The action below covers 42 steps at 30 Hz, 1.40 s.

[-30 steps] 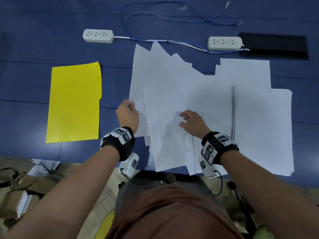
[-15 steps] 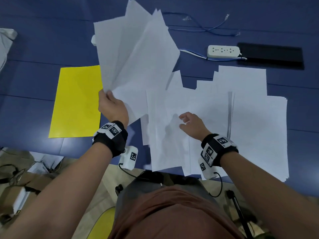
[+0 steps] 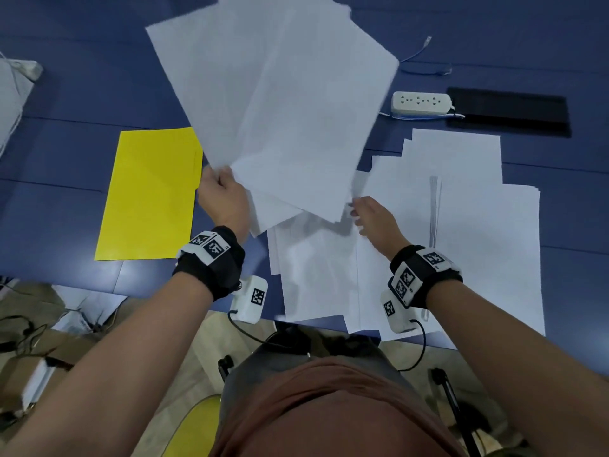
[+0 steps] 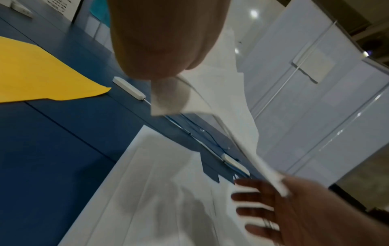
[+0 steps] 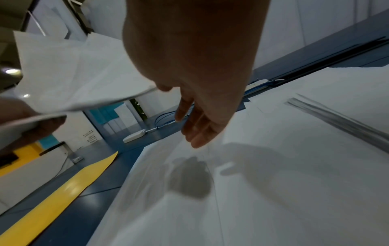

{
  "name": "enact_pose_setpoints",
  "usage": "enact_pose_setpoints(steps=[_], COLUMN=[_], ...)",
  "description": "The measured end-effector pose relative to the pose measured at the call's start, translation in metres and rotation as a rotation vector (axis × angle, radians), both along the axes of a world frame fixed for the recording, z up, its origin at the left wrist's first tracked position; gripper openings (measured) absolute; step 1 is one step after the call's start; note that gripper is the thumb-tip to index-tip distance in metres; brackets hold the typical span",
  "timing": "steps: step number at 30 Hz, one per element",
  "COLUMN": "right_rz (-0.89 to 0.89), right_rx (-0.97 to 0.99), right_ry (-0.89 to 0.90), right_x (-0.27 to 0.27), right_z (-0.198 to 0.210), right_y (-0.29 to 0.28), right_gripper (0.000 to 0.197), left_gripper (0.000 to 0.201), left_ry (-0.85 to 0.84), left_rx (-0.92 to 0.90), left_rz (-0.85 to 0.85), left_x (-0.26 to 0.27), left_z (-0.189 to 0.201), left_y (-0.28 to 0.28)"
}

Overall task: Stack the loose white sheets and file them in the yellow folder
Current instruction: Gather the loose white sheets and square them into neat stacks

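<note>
My left hand [image 3: 222, 192] grips the near corner of a fanned bunch of white sheets [image 3: 280, 103] and holds it up above the table; the left wrist view shows the pinched corner [image 4: 168, 98]. My right hand [image 3: 369, 219] hovers open, fingers straight, just over the sheets still lying on the table [image 3: 461, 225], near the lifted bunch's lower edge; its fingers [image 5: 197, 131] hold nothing. The yellow folder [image 3: 151, 192] lies closed and flat at the left, also seen as a yellow strip [image 5: 52, 199].
A white power strip [image 3: 420, 102] and a black flat pad [image 3: 509, 112] lie at the back right, with blue cable [image 3: 425, 72] behind. The blue table [image 3: 66, 94] ends at its near edge. Boxes and cables [image 3: 39, 341] sit on the floor at lower left.
My left hand lifted a bunch of sheets off the table and raised it higher, to the right. My right hand rose off the lying sheets and opened.
</note>
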State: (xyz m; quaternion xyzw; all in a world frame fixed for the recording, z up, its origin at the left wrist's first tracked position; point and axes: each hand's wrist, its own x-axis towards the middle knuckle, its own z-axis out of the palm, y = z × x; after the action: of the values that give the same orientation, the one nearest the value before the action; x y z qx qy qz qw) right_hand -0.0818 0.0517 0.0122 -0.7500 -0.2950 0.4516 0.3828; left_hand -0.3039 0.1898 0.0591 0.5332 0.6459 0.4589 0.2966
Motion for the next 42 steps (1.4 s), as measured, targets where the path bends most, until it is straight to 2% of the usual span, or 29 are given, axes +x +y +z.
enact_pose_setpoints(steps=[1,3,6,7,9,12,13,14,17,18,20,23,25,27,29,31,34,38,40,42], right_rz=[-0.066,-0.224,-0.369,-0.436,-0.499,-0.594,-0.636,-0.617,-0.593,-0.542,-0.384,-0.286,-0.277,-0.240,-0.227,-0.241,-0.233,-0.069,-0.054,-0.091], right_rx=[0.025,0.078,0.195,0.175,0.092,0.170,0.191,0.219,0.174,0.091,-0.051,-0.137,-0.149,-0.179,-0.168,-0.126,-0.058,0.031,0.057,0.083], right_ry=[0.049,0.153,0.169,0.218,0.185,0.134,0.160,0.151,0.323,0.290,0.106,-0.079,-0.143,-0.188,-0.191,-0.146,-0.124,-0.117,-0.104,-0.127], right_x=[0.000,0.001,0.004,0.005,0.013,0.019,0.019,0.020,0.019,0.019,0.017,0.013,0.011,0.012,0.014,0.018,0.023,0.030,0.035,0.039], right_z=[0.004,0.011,0.013,0.012,0.002,0.014,0.016,0.016,0.007,0.004,-0.004,-0.020,-0.023,-0.025,-0.022,-0.020,-0.014,-0.001,0.003,0.007], right_y=[0.001,0.004,-0.004,-0.006,-0.010,-0.020,-0.023,-0.027,-0.038,-0.042,-0.047,-0.056,-0.059,-0.059,-0.059,-0.060,-0.058,-0.052,-0.048,-0.043], right_gripper=[0.031,0.028,0.021,0.019,0.024,0.018,0.032,0.039,0.046,0.047,0.032,0.015,0.017,0.019,0.019,0.016,0.017,0.014,0.015,0.022], left_gripper=[0.019,0.017,0.026,0.023,0.019,0.021,0.023,0.024,0.014,0.011,0.007,0.033,0.061,0.088,0.097,0.092,0.092,0.098,0.083,0.053], left_ry=[0.009,0.003,-0.034,-0.050,-0.062,0.057,0.097,0.132,0.209,0.219,0.228,0.252,0.233,0.379,0.580,0.631,0.485,0.240,0.156,0.077], left_rx=[-0.050,-0.143,-0.268,-0.322,-0.400,-0.442,-0.450,-0.462,-0.556,-0.596,-0.679,-0.746,-0.748,-0.683,-0.595,-0.508,-0.505,-0.623,-0.628,-0.581], left_rz=[-0.033,-0.088,-0.203,-0.255,-0.330,-0.354,-0.354,-0.358,-0.400,-0.418,-0.457,-0.467,-0.443,-0.436,-0.491,-0.595,-0.718,-0.762,-0.711,-0.658], left_x=[0.002,0.007,0.009,0.008,0.004,-0.002,-0.004,-0.007,-0.015,-0.017,-0.021,-0.022,-0.018,-0.014,-0.007,0.002,0.017,0.037,0.044,0.048], left_z=[-0.004,-0.011,-0.027,-0.034,-0.046,-0.057,-0.060,-0.063,-0.073,-0.077,-0.081,-0.081,-0.080,-0.081,-0.081,-0.079,-0.073,-0.061,-0.052,-0.044], left_y=[-0.005,-0.020,-0.039,-0.044,-0.052,-0.061,-0.064,-0.067,-0.074,-0.077,-0.081,-0.086,-0.090,-0.090,-0.087,-0.084,-0.077,-0.062,-0.055,-0.047])
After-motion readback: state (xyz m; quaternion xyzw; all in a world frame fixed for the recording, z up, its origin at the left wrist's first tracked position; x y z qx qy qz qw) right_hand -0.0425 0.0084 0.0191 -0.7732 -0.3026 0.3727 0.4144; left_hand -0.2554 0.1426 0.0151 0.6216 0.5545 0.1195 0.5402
